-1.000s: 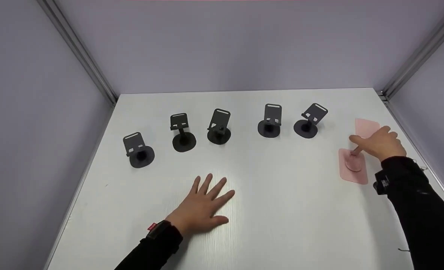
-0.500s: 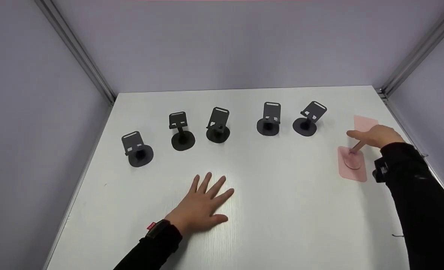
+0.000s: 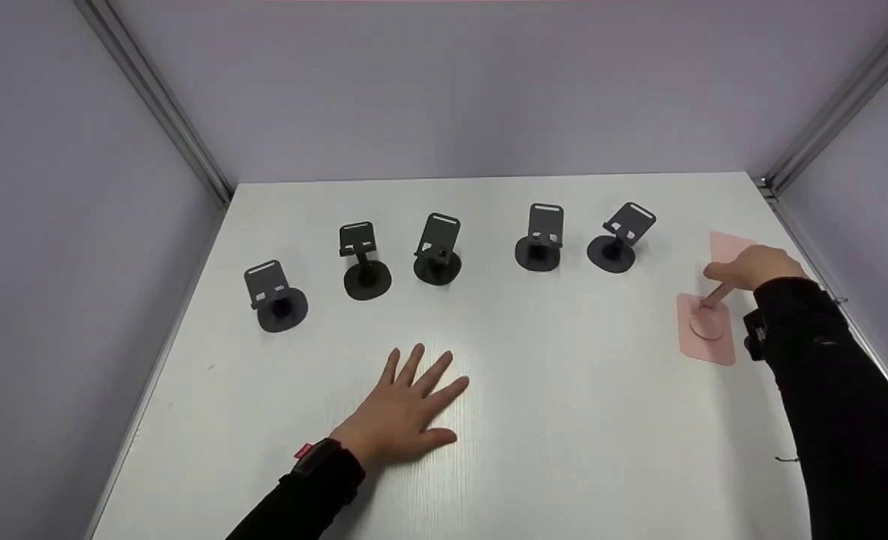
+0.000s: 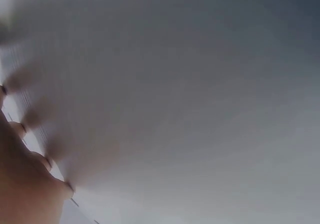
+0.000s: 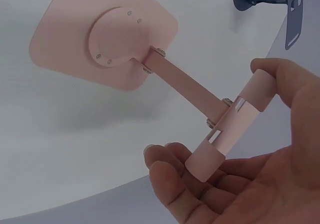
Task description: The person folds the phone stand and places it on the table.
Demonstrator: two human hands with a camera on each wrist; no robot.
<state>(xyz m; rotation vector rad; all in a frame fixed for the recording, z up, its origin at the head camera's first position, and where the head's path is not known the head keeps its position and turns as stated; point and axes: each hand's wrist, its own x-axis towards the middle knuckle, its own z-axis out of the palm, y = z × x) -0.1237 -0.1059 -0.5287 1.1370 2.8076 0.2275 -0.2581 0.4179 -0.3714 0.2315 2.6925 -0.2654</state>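
Observation:
At the right side of the white table (image 3: 556, 420) a pink phone stand (image 3: 706, 334) rests on its rounded base plate. My right hand (image 3: 763, 268) grips the sides of its upper holder. In the right wrist view, the thumb presses one end of the holder's lip (image 5: 235, 126) and curled fingers (image 5: 167, 181) meet the other end. A pink arm (image 5: 187, 86) hinges the holder to the base. My left hand (image 3: 397, 424) lies palm down on the table with its fingers spread, holding nothing. The left wrist view shows mostly tabletop and a few fingertips.
Several black phone stands line the back of the table; the one closest to the pink stand is a tilted black stand (image 3: 612, 253), and the leftmost black stand (image 3: 282, 309) sits nearer the front. Grey walls (image 3: 444, 90) enclose the table at the back and both sides.
My right hand's fingers, earlier visible spread over the holder's far side, have dropped out of the head view as the hand turned. My left hand stays in place.

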